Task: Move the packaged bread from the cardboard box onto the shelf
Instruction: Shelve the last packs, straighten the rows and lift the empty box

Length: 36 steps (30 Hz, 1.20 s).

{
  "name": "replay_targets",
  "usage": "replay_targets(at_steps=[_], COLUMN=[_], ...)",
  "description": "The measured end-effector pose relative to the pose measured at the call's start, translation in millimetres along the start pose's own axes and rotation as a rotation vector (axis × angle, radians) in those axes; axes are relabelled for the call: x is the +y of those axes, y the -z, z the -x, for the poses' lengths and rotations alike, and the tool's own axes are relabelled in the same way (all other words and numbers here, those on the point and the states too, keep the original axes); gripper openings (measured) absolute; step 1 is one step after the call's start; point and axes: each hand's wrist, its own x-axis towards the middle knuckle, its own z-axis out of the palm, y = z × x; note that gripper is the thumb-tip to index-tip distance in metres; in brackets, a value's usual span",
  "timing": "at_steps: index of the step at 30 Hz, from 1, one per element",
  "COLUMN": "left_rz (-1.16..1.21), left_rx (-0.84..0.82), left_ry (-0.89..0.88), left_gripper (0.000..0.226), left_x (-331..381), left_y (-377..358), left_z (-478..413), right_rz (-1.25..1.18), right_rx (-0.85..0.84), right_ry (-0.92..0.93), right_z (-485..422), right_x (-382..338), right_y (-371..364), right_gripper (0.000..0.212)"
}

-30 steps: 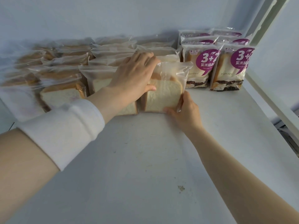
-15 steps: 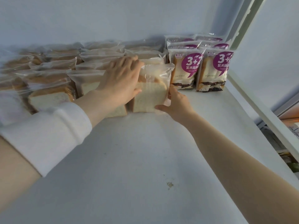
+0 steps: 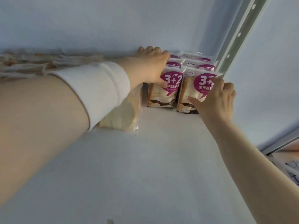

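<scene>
Purple-labelled bread packs stand at the back right of the white shelf [image 3: 145, 167]. My left hand [image 3: 150, 68] reaches over the left column, thumb on the front-left pack [image 3: 163, 96] and fingers curled over the packs behind it. My right hand [image 3: 216, 101] grips the front-right pack [image 3: 192, 88], thumb across its face and fingers curled at its right edge. A clear pack of white toast [image 3: 123, 117] stands just left of them, partly hidden by my left forearm. The cardboard box is out of view.
Several clear toast packs [image 3: 32, 65] line the shelf's back left. A perforated white upright [image 3: 234, 38] runs along the right corner behind the purple packs. A lower level with packaged goods [image 3: 292, 172] shows past the shelf's right edge.
Both hands left the clear toast pack and moved right onto the purple-labelled packs. The camera swung right and closer to the shelf.
</scene>
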Motion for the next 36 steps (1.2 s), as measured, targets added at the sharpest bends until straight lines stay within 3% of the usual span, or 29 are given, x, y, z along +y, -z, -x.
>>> replay_targets(at_steps=[3,6,9,14,23,28,36], left_rz=[0.057,0.094,0.064,0.072,0.011,0.051,0.189], left_rx=[-0.065,-0.100,-0.055,-0.075,-0.041,-0.083,-0.076], left_ry=[0.015,-0.001,-0.063,-0.125,-0.164,-0.136,-0.131], left_gripper=[0.110,0.118,0.119,0.119,0.111,0.112,0.102], left_x=[-1.5,-8.9,-15.3,-27.1,-30.5,-29.1,-28.2], left_y=[-7.7,-12.8,-14.8,-17.6,-16.6,-16.3,-19.3], left_z=[-16.7,-26.5,-33.0,-39.0,-45.7,-43.9,-42.1], right_rz=[-0.044,-0.133,-0.210,-0.216,-0.139,-0.198,-0.318], right_rx=[0.008,0.139,0.261,0.306,0.320,0.289,0.268], right_ry=[-0.028,0.063,0.091,0.038,0.263,0.217,-0.075], right_z=[-2.7,6.1,20.2,24.4,4.8,3.8,11.5], right_x=[7.9,1.7,-6.4,0.7,15.2,19.1,-10.5], right_y=[-11.7,-28.9,-46.5,-68.0,-72.9,-69.5,-87.9], right_gripper=[0.089,0.079,0.068,0.077,0.086,0.087,0.096])
